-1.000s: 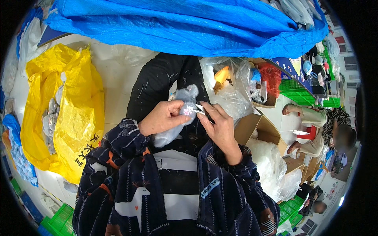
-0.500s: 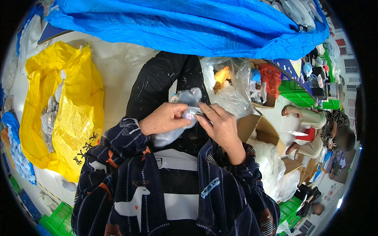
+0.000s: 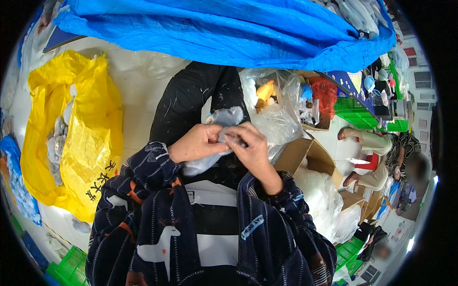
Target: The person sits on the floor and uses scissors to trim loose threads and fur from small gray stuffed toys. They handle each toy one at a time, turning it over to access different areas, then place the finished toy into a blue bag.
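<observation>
A grey plush toy (image 3: 200, 166) with small rounded ears lies across my lap. Its head (image 3: 228, 116) points away from me. My left hand (image 3: 196, 143) is wrapped round the toy's side, thumb pressed on the middle of its body. Over the same spot, my right hand (image 3: 252, 147) is closed in a pinch, thumb and forefinger tips meeting at the plush beside my left thumb. Something dark shows under the right fingers, too hidden to name. The fingers cover most of the toy's middle.
A yellow woven sack (image 3: 102, 152) of grey plush toys stands at left. Blue sheeting (image 3: 214, 33) hangs ahead. To the right are a clear bag (image 3: 281, 128) with plush pieces, an open cardboard box (image 3: 291, 155) and green crates (image 3: 358, 114). A person (image 3: 377, 143) sits farther right.
My right hand has shifted left, and its stretched fingers have curled into a pinch by my left thumb. The flat silvery thing seen under them before is now hidden. The left hand keeps hold.
</observation>
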Demonstrator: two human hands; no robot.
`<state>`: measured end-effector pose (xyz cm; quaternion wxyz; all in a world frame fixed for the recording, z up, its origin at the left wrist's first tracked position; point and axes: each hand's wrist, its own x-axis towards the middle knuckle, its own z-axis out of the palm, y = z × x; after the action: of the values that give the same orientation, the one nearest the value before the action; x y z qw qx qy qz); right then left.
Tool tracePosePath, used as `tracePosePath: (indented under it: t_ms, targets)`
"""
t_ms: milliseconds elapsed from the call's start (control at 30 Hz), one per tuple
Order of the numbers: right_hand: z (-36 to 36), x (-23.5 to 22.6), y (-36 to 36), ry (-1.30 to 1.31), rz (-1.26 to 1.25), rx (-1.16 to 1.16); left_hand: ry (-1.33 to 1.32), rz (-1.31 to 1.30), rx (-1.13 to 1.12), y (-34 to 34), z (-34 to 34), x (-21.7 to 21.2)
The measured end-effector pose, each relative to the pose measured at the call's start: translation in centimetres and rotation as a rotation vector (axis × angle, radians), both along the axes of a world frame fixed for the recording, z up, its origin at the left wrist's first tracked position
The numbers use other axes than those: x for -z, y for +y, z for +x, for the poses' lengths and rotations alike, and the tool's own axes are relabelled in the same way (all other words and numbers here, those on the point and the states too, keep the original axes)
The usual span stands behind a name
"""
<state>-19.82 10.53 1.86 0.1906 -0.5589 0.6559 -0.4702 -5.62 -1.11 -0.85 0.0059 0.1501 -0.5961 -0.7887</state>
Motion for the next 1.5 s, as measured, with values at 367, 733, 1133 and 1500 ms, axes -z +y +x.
tracePosePath:
  t_ms: [367,733,1133,1500]
  targets:
    - [-6.0,1.3,3.7,-0.756,0.119,0.397,0.043,-0.054,-0.100,0.0,-0.1,0.4]
    - [-0.4,0.1,2.0,-1.038,0.386,0.261,-0.248,-0.203,-0.142,-0.7,7.4,0.7]
    - [-0.9,2.9,1.6,-1.278,0.155,0.546,-0.100,0.961,-0.279,2.6,3.2,2.4]
    - [1.6,4.0,3.0,-0.280,0.507,0.087,-0.033,0.030,-0.520,3.0,4.4,2.8]
